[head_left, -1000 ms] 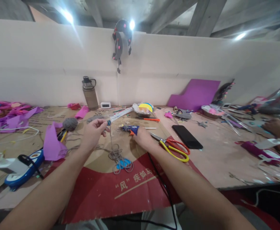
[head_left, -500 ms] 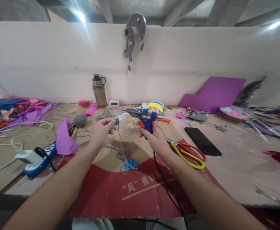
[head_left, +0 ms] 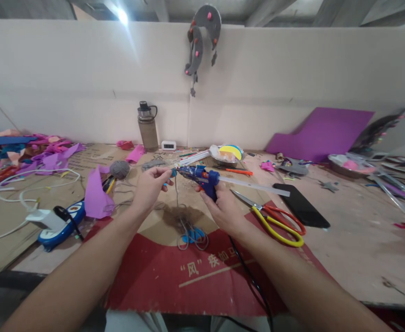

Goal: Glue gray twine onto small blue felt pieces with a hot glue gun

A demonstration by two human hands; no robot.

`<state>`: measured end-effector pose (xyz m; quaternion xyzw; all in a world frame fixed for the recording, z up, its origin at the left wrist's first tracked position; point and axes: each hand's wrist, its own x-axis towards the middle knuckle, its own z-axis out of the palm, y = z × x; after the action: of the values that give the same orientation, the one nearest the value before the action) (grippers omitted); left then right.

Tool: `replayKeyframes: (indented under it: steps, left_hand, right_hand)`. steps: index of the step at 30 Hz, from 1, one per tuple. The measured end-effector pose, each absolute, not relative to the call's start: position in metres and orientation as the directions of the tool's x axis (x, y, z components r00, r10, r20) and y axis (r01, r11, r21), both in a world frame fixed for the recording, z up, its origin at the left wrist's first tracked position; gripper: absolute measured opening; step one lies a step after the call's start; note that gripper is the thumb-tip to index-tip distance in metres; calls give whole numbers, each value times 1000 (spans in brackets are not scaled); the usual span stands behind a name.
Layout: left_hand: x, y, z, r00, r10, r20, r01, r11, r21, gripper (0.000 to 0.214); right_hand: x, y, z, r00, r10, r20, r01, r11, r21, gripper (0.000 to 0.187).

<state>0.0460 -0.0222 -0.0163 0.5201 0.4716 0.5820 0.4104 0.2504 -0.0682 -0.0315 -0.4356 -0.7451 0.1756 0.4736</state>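
Observation:
My right hand (head_left: 219,203) is wrapped round the handle of a blue hot glue gun (head_left: 207,179), with a clear glue stick (head_left: 254,185) sticking out of its back. The gun's nozzle points left and meets or nearly meets a small blue piece (head_left: 174,173) pinched in my left hand (head_left: 153,184). What shape that piece has is mostly hidden by my fingers. From it, grey yarn (head_left: 177,193) hangs down to a loose tangle over another blue piece (head_left: 193,235) on the cardboard (head_left: 147,276).
Scissors (head_left: 275,223) with red and yellow handles and a black phone (head_left: 301,205) lie to the right. A blue power strip (head_left: 62,230), a purple felt piece (head_left: 98,193) and a grey yarn ball (head_left: 119,169) are on the left. A bottle (head_left: 147,129) stands by the wall.
The glue gun has turned so that its glue stick now shows pointing right, and its nozzle has come closer to the blue piece in my left hand. The view has shifted slightly.

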Motion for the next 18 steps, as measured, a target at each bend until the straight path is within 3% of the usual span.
replayKeyframes:
  steps: [18]
  left_hand:
    - [43,-19,-21,-102,953,285,122,-273,954,26]
  right_hand:
    - [249,-67,-34,-172,802,572,551,560,-619,22]
